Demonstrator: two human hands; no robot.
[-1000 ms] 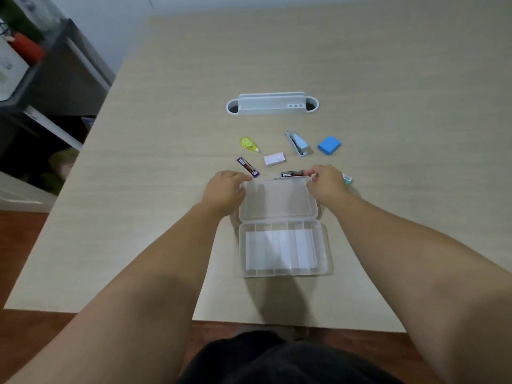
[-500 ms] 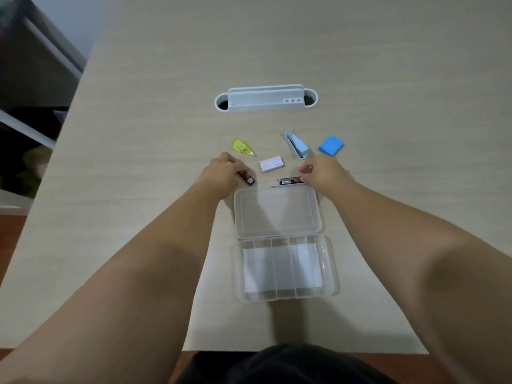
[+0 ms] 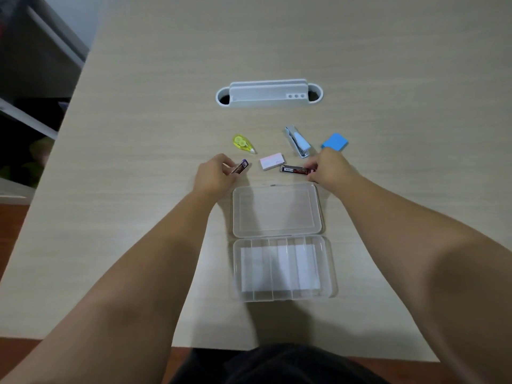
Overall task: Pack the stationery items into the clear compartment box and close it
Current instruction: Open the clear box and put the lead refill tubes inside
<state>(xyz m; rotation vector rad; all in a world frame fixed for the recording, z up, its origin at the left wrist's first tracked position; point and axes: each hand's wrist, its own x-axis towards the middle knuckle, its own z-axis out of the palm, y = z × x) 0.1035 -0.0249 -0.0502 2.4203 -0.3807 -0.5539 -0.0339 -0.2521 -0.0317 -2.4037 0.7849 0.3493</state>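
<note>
I see a pale wood-grain table (image 3: 138, 217) filling most of the view. A white slotted desk organizer (image 3: 268, 93) is set into it at the far middle. Reddish-brown floor (image 3: 11, 231) shows left, with dark shelving (image 3: 33, 65) far left.

Both forearms were bare, with no sleeves, watch or rings visible. A dark garment (image 3: 277, 364) covered the lap.

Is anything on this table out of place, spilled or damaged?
Nothing stands out. The clear box lies open and undamaged, with no stationery in it yet; each hand is at a lead case. Nothing spilled.
</note>
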